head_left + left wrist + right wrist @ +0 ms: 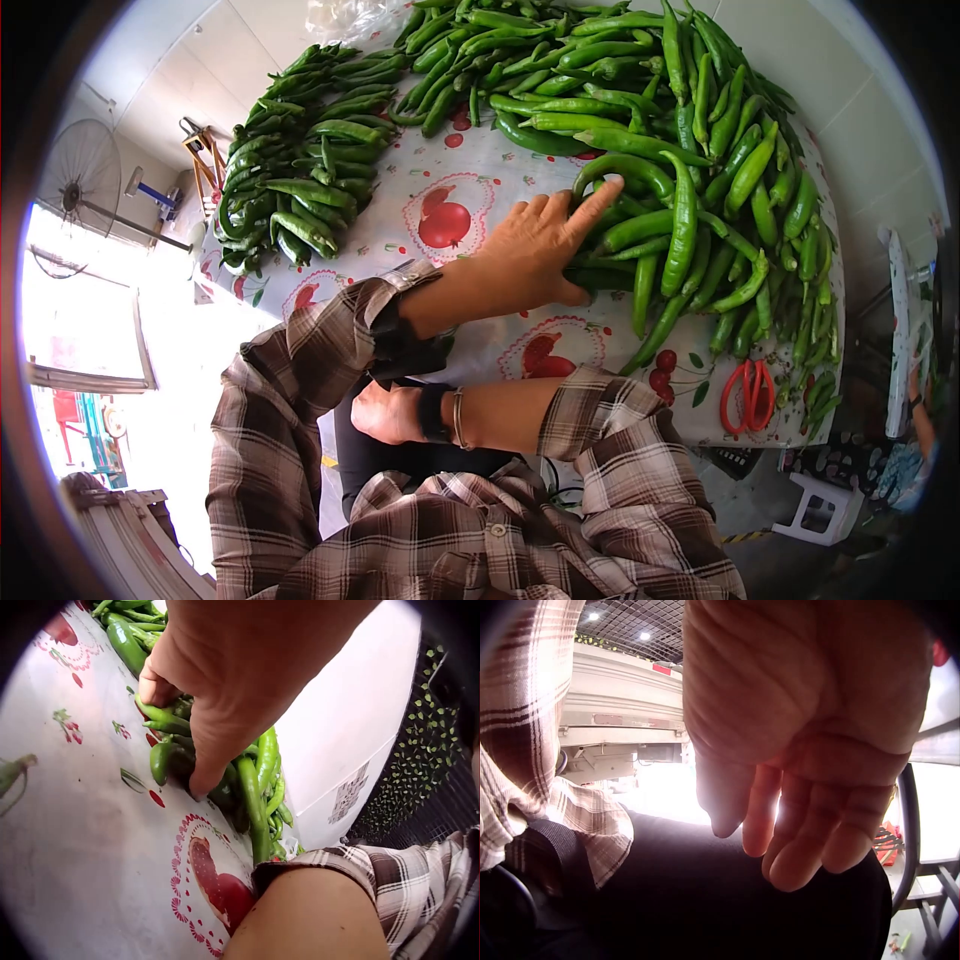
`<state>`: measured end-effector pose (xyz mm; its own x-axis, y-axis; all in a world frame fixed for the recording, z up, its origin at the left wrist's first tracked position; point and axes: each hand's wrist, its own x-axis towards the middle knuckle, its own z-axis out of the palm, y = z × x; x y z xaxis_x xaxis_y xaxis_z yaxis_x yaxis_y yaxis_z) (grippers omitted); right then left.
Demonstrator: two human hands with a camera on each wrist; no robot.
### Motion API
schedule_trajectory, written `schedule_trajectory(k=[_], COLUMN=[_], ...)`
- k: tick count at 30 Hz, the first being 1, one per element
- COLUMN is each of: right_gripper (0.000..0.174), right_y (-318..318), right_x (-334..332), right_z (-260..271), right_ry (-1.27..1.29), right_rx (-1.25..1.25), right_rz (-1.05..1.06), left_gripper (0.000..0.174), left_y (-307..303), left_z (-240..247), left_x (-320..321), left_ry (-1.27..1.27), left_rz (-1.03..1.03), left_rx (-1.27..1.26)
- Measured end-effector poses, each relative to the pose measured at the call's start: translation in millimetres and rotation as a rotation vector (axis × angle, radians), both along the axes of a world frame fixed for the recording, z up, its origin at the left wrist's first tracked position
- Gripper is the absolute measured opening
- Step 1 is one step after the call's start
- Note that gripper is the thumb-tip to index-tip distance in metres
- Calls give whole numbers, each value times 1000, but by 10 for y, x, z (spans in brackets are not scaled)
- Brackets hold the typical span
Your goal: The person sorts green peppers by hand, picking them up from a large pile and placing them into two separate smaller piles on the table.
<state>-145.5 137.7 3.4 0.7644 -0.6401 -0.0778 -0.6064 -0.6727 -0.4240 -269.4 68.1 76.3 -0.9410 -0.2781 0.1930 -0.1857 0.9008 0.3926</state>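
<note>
Long green peppers (683,225) lie in a large loose heap on the right of the table. At its near left edge, my left hand (535,250) rests over several peppers with thumb and index finger spread apart. In the left wrist view, the left hand (232,682) reaches down over green peppers (169,761), its fingertips among them and partly hidden. My right hand (388,412) is below the table edge, over my dark-clothed lap. The right wrist view shows the right hand (802,750) with relaxed, slightly bent fingers, holding nothing.
A neater pile of green peppers (320,190) lies at the table's left. Red-handled scissors (748,397) lie near the front right edge of the patterned tablecloth (445,225). A white stool (820,510) stands on the floor at right; a fan (75,190) is at far left.
</note>
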Motion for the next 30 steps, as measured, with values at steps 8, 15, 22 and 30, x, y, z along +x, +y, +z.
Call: schedule_trajectory(k=[8, 15, 22, 30], right_gripper=[15, 13, 14, 16], right_y=[-39, 28, -31, -47], right_x=[41, -29, 57, 67], right_z=[5, -77, -78, -72], right_ry=[110, -130, 70, 111], right_rx=[26, -50, -18, -15], right_rz=[78, 35, 95, 126], left_gripper=[108, 101, 90, 86], left_y=[2, -68, -324, -455], left_z=[-8, 48, 158, 83], left_x=[13, 221, 584, 762], left_ry=[15, -13, -184, -65], left_rz=[-56, -17, 154, 185], left_rx=[-23, -25, 193, -8])
